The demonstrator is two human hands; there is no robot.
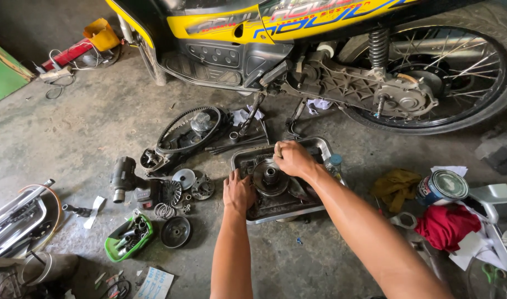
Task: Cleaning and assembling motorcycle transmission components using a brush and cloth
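**Both hands on a round drive part in a metal tray beside a stripped scooter**

A dark, greasy, round pulley-like part [270,176] sits in a shallow metal tray [320,145] on the concrete floor [87,116], near the middle of the view. The right hand [292,159] rests on the far right edge of the part, fingers curled closed, apparently around a small tool or piece that cannot be made out. The left hand [238,192] lies on the tray's left edge, fingers bent, steadying it.

The step in hand looks like cleaning or working loose this part in the tray. The next move likely calls for a firm hold by the left hand while the right turns or lifts.

Left of the tray lie a drive belt [179,123], discs and springs, and a green tub of sockets [127,239]. Beyond stands a yellow scooter [226,25] with its open transmission case [364,88]. A red rag [444,224] and a tin [443,187] lie to the right.
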